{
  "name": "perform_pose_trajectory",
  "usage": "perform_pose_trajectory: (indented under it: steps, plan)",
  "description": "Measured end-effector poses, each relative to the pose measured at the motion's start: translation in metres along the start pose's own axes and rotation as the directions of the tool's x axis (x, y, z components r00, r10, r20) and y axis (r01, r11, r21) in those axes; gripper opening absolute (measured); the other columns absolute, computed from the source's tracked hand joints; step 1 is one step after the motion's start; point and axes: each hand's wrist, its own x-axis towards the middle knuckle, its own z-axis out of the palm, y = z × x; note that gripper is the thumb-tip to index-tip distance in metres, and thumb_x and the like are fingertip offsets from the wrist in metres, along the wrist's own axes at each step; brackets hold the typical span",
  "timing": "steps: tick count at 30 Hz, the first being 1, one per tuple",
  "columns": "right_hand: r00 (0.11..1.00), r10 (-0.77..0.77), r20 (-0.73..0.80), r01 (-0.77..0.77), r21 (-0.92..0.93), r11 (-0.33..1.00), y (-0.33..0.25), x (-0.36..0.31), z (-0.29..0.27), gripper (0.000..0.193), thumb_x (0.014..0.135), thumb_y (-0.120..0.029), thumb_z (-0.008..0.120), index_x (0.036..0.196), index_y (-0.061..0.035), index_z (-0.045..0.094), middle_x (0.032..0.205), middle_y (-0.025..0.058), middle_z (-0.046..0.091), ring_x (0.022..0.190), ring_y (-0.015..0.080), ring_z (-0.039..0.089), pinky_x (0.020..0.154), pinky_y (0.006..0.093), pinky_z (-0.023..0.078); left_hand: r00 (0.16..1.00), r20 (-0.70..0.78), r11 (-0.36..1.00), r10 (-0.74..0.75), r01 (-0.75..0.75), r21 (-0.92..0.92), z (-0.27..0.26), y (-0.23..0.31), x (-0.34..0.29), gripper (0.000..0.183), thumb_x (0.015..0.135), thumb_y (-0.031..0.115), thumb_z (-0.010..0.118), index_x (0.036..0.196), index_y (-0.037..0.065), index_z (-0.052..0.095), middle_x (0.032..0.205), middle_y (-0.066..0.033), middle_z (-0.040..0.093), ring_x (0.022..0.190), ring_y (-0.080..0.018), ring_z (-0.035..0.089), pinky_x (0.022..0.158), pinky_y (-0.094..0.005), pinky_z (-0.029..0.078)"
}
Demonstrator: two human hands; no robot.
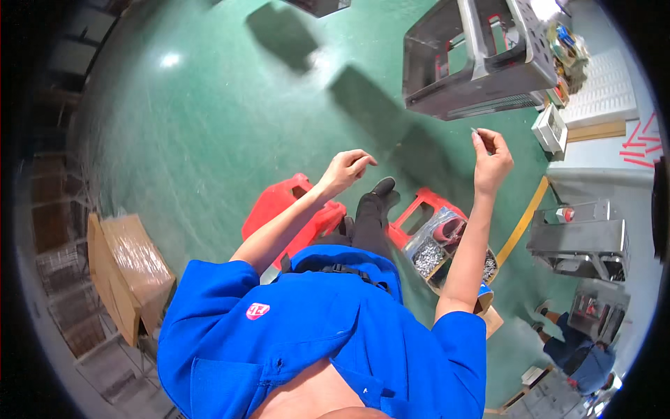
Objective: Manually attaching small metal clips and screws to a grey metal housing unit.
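My right hand (493, 162) is raised, thumb and forefinger pinched on a small, thin metal piece (474, 130) whose kind is too small to tell. Just beyond it stands a large grey metal frame (481, 87) with rectangular openings; the hand is apart from it. To the left, my left hand (345, 172) hovers over the floor with its fingers curled together. Whatever it holds, if anything, is hidden. Below my right forearm, a divided parts tray (438, 274) containing many small silvery pieces rests on a red stool (427, 199).
Another red stool (269, 206) stands by my legs on the green floor (209, 126). Grey metal housings (578, 237) and a white box (550, 130) are at right. A cardboard box (136, 269) lies at left. Another person (586, 359) works at lower right.
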Motion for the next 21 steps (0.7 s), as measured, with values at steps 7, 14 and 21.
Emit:
perform_pose_trajectory:
  steps: [7,14,21]
  plan:
    - [0.917,-0.065,-0.394,0.075,0.011,0.997,0.023,0.103,0.008,0.008,0.077,-0.003,0.071,0.085,-0.001,0.068,0.076,0.0052,0.068,0.069,0.0119,0.063,0.067,0.0251,0.049,0.965,0.251,0.951,-0.075,0.145,-0.273,0.038,0.079,0.162,0.029,0.097,0.027,0.05,0.104,0.003,0.064,0.061,0.0074,0.036,0.049,-0.0024,0.027,0.043,-0.0217,0.021]
    - [0.738,-0.192,-0.647,0.123,-0.152,0.981,0.069,0.174,-0.015,0.009,0.075,0.0,0.072,0.081,-0.0008,0.066,0.075,0.0039,0.067,0.068,0.0113,0.061,0.066,0.0249,0.048,0.889,0.456,0.879,-0.046,0.253,-0.405,0.107,0.116,0.274,0.036,0.095,0.03,0.054,0.115,0.001,0.059,0.064,0.0062,0.032,0.05,-0.0031,0.026,0.044,-0.0212,0.02]
    - [0.659,-0.071,-0.749,-0.005,-0.099,0.995,0.096,0.192,-0.042,0.011,0.072,0.003,0.072,0.078,-0.0006,0.062,0.075,0.0032,0.063,0.067,0.012,0.059,0.063,0.0248,0.047,0.66,0.751,0.758,0.002,0.489,-0.432,0.188,0.137,0.346,0.023,0.092,0.031,0.059,0.086,0.009,0.057,0.062,0.0074,0.03,0.052,-0.004,0.026,0.045,-0.0213,0.02]
